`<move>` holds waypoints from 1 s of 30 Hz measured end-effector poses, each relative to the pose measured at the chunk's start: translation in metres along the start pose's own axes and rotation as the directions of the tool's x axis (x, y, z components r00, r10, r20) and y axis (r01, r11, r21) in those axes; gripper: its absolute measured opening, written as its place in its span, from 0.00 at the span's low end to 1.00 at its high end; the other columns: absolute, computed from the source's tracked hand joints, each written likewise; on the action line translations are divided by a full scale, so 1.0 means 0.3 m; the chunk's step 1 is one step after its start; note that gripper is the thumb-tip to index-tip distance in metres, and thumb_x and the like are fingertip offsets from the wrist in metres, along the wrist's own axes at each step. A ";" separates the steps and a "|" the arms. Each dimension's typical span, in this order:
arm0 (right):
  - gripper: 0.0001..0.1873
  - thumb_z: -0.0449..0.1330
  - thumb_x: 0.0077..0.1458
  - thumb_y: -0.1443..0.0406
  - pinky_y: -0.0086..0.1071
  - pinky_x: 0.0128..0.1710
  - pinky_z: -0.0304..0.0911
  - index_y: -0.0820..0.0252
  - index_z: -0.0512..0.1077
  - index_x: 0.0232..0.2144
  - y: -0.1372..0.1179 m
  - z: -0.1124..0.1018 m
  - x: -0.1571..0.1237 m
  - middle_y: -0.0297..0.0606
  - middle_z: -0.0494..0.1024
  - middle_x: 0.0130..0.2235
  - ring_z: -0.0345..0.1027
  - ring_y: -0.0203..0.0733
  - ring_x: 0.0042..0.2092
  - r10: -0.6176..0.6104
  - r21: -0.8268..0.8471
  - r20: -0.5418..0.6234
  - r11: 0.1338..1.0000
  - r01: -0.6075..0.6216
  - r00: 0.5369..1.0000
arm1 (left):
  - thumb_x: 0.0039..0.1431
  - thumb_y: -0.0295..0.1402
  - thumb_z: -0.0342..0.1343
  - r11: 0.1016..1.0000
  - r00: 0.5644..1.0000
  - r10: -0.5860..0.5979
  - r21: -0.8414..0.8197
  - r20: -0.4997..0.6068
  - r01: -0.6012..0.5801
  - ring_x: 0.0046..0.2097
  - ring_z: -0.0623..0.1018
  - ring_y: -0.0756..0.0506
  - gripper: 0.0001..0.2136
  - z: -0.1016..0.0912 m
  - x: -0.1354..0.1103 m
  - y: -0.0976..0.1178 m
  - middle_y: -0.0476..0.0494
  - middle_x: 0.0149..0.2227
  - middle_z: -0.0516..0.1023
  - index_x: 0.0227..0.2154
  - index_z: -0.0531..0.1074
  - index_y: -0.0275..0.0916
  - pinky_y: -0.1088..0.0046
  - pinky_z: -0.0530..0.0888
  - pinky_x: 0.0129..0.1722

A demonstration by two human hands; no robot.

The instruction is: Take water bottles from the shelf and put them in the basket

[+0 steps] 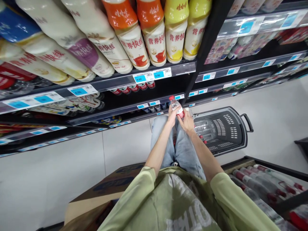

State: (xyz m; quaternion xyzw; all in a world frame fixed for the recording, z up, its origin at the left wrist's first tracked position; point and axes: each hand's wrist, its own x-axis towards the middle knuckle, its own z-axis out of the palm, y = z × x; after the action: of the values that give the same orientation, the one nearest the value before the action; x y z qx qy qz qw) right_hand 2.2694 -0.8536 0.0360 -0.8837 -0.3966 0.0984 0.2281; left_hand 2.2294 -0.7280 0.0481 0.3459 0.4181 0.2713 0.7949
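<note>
Near: green shirt (173,195), then jeans (161,138) with knees bent, a low posture that brings the hands level with the lower shelves, I judge. Clock read from the lap, 12 straight ahead. Just past the knees at 12, a small red-capped bottle (175,104), tilted, cap toward 11. Both hands clamped on it: left hand (171,116) round its 9 o'clock side, thumb across; right hand (187,121) at the lower end. A two-handed hold probably steadies it while leaving cap and upper body uncovered. Basket (238,131) on the floor at 2 to 3, beside the right knee, within easy reach; red caps inside, perhaps of like bottles, too small to be sure. Cardboard box (103,189) at 8; bottles lying in a rack (250,181) at 4, stacked lengthwise, likely to save room. Beyond, 10 to 12, large drink bottles (136,45) upright in a row, labels outward for reading, price tags (141,78) along the shelf edge beneath. Farthest, another shelf bay (240,69) at 1.
</note>
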 end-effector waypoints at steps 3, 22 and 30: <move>0.38 0.59 0.76 0.49 0.53 0.62 0.74 0.66 0.64 0.76 0.019 0.027 0.008 0.61 0.77 0.65 0.78 0.65 0.61 -0.016 0.006 -0.045 1.000 0.016 0.999 | 0.51 0.34 0.79 0.999 0.999 0.032 -0.018 -0.008 -0.032 0.43 0.82 0.44 0.21 -0.004 -0.004 -0.009 0.49 0.41 0.82 0.44 0.76 0.42 0.68 0.76 0.47; 0.41 0.63 0.71 0.48 0.57 0.60 0.76 0.66 0.64 0.75 0.056 0.076 0.025 0.62 0.80 0.62 0.79 0.67 0.59 -0.009 0.034 -0.076 0.999 0.011 0.997 | 0.62 0.46 0.76 1.000 1.000 0.029 0.013 -0.003 -0.029 0.53 0.84 0.40 0.19 0.008 -0.013 0.007 0.45 0.48 0.85 0.48 0.80 0.42 0.66 0.79 0.54; 0.42 0.64 0.72 0.51 0.54 0.61 0.75 0.68 0.63 0.77 0.042 0.062 0.024 0.63 0.79 0.64 0.79 0.66 0.61 -0.001 -0.031 -0.039 1.000 0.000 0.999 | 0.56 0.42 0.78 0.998 1.000 0.026 0.052 0.007 -0.026 0.48 0.83 0.42 0.19 0.002 -0.012 0.006 0.46 0.44 0.83 0.45 0.78 0.43 0.68 0.77 0.50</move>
State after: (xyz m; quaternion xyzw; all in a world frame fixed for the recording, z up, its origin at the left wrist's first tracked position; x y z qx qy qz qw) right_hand 2.2758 -0.8494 0.0136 -0.8888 -0.3939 0.0751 0.2220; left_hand 2.2277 -0.7296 0.0516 0.3727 0.4179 0.2694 0.7835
